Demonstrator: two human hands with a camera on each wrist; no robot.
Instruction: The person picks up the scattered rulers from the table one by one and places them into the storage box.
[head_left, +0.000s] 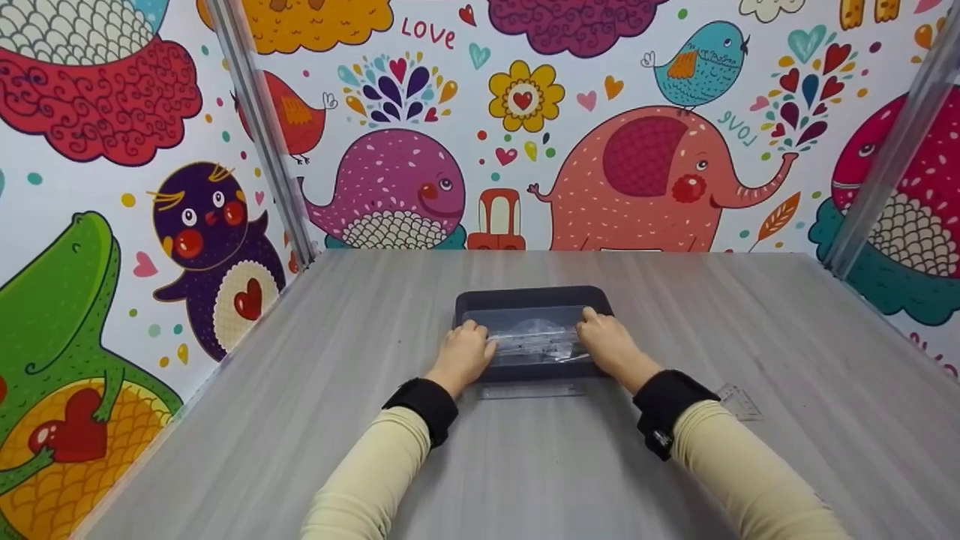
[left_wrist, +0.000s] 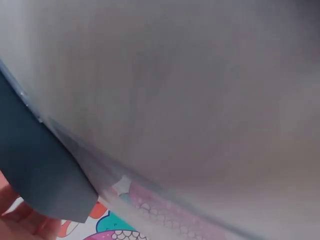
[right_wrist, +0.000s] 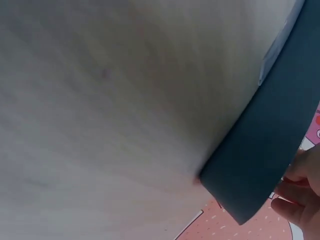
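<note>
A dark blue-grey tray [head_left: 536,296] sits on the table. Clear, shiny plastic that looks like a thin bag [head_left: 517,341] stretches across it, with a rounded transparent shape showing at its middle. My left hand [head_left: 463,354] pinches the plastic's left side with bent fingers, over the tray's left edge. On the opposite side my right hand [head_left: 611,343] grips the plastic, knuckles up. In the left wrist view the tray wall [left_wrist: 45,160] partly hides my fingers; in the right wrist view curled fingers show beyond the wall [right_wrist: 255,160].
A clear ruler [head_left: 529,391] lies along the tray's front side. Near my right wrist is a small transparent set square [head_left: 740,403], partly covered by the black wrist band [head_left: 671,409]. Cartoon-printed walls border the grey table [head_left: 360,300], with metal posts at the back corners.
</note>
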